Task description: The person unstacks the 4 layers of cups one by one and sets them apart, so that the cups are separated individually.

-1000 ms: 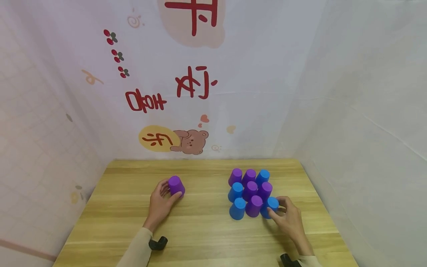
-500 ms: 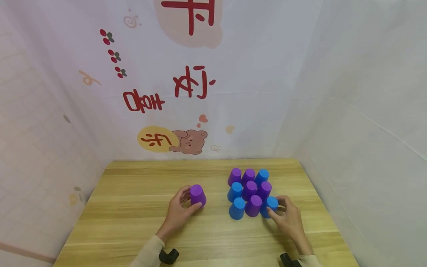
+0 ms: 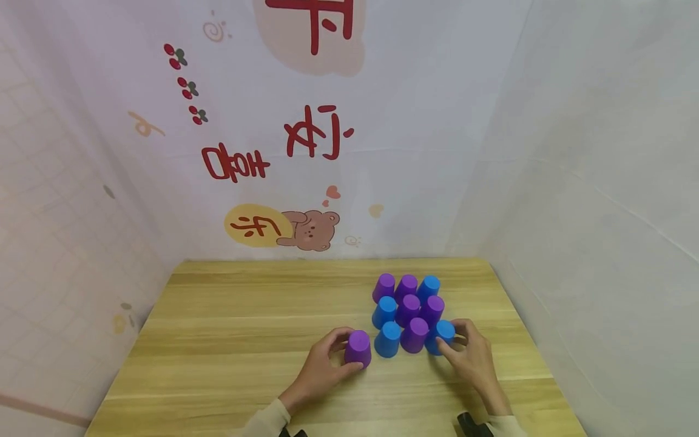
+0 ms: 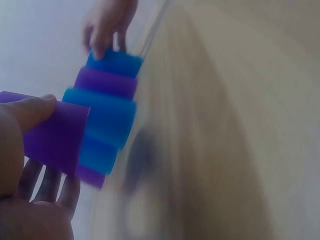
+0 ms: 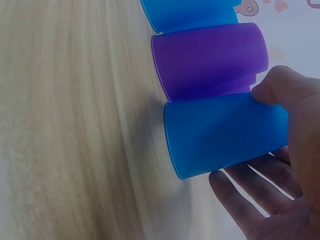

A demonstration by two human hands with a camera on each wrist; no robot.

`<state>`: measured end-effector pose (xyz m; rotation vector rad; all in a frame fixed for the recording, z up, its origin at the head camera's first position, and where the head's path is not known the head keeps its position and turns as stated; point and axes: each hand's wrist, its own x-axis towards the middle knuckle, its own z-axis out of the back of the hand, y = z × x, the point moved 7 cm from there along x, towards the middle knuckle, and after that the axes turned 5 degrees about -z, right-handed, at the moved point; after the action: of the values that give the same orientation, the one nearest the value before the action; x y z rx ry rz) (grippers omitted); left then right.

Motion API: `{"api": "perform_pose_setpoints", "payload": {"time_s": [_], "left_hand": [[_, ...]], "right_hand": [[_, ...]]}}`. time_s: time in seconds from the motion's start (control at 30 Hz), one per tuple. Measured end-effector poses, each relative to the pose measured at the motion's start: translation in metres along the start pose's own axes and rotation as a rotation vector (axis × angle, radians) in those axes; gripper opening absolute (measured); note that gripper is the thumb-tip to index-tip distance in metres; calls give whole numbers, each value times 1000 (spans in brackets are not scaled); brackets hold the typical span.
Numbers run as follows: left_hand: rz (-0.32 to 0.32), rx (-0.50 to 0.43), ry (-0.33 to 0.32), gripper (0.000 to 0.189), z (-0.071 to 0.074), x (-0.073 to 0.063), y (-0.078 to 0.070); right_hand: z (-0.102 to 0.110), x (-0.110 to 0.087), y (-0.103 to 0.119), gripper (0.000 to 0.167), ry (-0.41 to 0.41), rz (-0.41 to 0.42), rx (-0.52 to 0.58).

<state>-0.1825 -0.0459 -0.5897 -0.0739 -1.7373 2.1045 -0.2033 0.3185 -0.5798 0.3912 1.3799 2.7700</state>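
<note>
Upside-down plastic cups stand close together in three rows of three at the table's right. My left hand [image 3: 324,363] holds a purple cup [image 3: 358,348] upside down, thumb on the near side and fingers on the far side. It is just left of the front-left blue cup [image 3: 388,338], with a small gap between. Whether its rim touches the table I cannot tell. My right hand [image 3: 472,357] grips the front-right blue cup [image 5: 225,135] between thumb and fingers. Beside that one, the front-middle purple cup [image 5: 210,60] stands upside down.
Behind the front row are a blue cup [image 3: 384,312] and purple cups [image 3: 408,311] in the middle row. The back row has two purple cups [image 3: 384,287] and a blue cup [image 3: 429,287]. The wooden table [image 3: 229,315] meets a printed white cloth wall [image 3: 415,206] at the back.
My left hand has carried the purple cup rightward and nearer to me, from the table's left part to beside the group. My right hand stays on the front-right blue cup.
</note>
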Motion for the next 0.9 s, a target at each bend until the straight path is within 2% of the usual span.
{"api": "perform_pose_setpoints", "payload": {"time_s": [0.13, 0.27, 0.47, 0.7, 0.9], "left_hand": [[-40, -27, 46, 61, -19, 0, -3], [-77, -26, 60, 60, -35, 0, -3], [-100, -18, 69, 58, -55, -1, -2], [-112, -3, 60, 58, -71, 3, -2], [-106, 34, 51, 56, -77, 5, -2]], "right_hand": [[0, 0, 1, 45, -4, 4, -5], [0, 0, 2, 45, -4, 7, 0], [0, 0, 1, 44, -5, -1, -4], [1, 0, -1, 44, -5, -7, -12], [1, 0, -1, 44, 0, 2, -1]]}}
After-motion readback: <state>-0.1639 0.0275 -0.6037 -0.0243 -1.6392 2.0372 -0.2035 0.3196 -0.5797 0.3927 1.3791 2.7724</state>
